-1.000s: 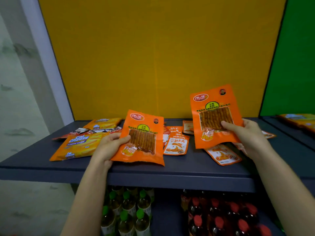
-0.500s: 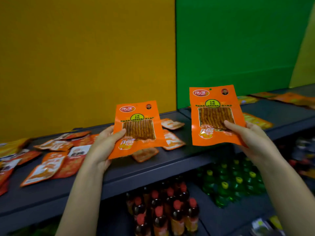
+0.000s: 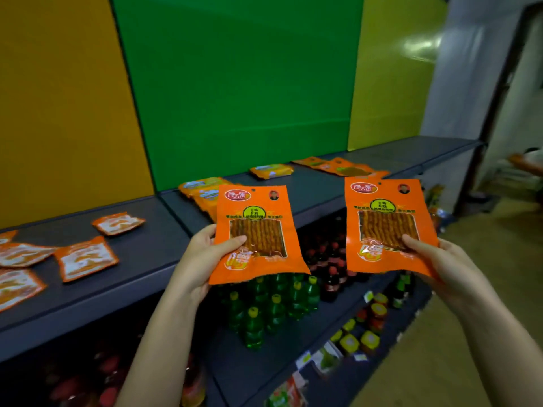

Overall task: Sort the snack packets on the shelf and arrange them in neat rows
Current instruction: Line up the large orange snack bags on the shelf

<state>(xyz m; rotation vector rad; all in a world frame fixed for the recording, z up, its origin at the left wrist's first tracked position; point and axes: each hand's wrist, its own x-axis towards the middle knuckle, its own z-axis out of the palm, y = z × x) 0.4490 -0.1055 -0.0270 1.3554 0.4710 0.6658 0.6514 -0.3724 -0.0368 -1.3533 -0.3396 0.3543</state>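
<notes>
My left hand (image 3: 202, 259) grips an orange snack packet (image 3: 258, 230) with a clear window, held upright in the air in front of the dark shelf (image 3: 152, 259). My right hand (image 3: 440, 265) grips a second, identical orange packet (image 3: 385, 224), further right and off the shelf's front edge. Small orange-and-white packets (image 3: 85, 257) lie scattered on the shelf at left. Yellow-orange packets (image 3: 202, 186) lie behind the left packet, one more (image 3: 271, 170) further back. A group of orange packets (image 3: 340, 167) lies on the shelf at the far right.
Yellow and green panels back the shelf. Below it a lower shelf holds green bottles (image 3: 273, 306) and red-capped dark bottles (image 3: 332, 268), with small jars (image 3: 373, 315) at the front. The floor opens to the right; a doorway stands at the far right.
The view has swung to the right along the shelf, from the yellow panel to the green one. Both hands have carried their orange packets rightward, away from the scattered pile at left.
</notes>
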